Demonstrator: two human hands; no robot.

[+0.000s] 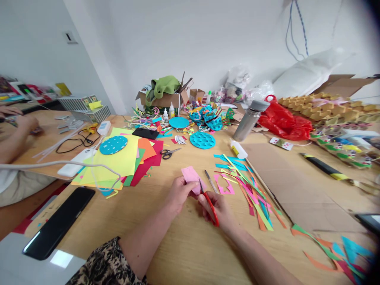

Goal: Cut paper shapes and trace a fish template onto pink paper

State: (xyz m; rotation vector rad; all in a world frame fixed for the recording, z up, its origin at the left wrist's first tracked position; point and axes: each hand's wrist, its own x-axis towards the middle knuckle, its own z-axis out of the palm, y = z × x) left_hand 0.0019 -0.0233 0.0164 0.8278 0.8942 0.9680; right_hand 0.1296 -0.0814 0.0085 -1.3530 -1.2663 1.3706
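My left hand (179,193) pinches a piece of pink paper (189,174) above the wooden table, thumb on top. In my right hand (221,208) is a pair of red-handled scissors (212,209), its dark blades at the paper's right edge. How far the blades stand apart is hard to tell. Just beyond my hands lie a grey pen (211,181) and a pink paper scrap (224,184) with a shape cut out of it. Several coloured paper strips (258,190) spread to the right.
Left are stacked coloured sheets (118,158), a black phone (59,221) and a power strip (77,161) with cables. Black scissors (170,153), blue discs (202,140), a steel bottle (249,120) and cardboard (297,186) lie farther out. Another person's arm (14,134) rests at far left.
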